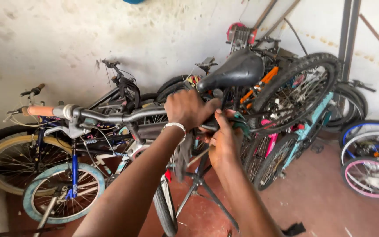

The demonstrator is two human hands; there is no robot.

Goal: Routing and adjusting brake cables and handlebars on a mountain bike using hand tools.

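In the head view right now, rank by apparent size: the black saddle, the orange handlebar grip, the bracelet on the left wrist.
1. black saddle, clearly largest.
2. orange handlebar grip.
3. bracelet, though it looks close to the grip in length and sits nearer the camera, so their order is unsure.

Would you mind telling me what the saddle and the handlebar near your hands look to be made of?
Saddle: black, smooth, slightly glossy cover, probably vinyl or plastic. Handlebar: bare grey metal with a dull sheen, likely steel or aluminium; its orange grip looks like rubber or foam.
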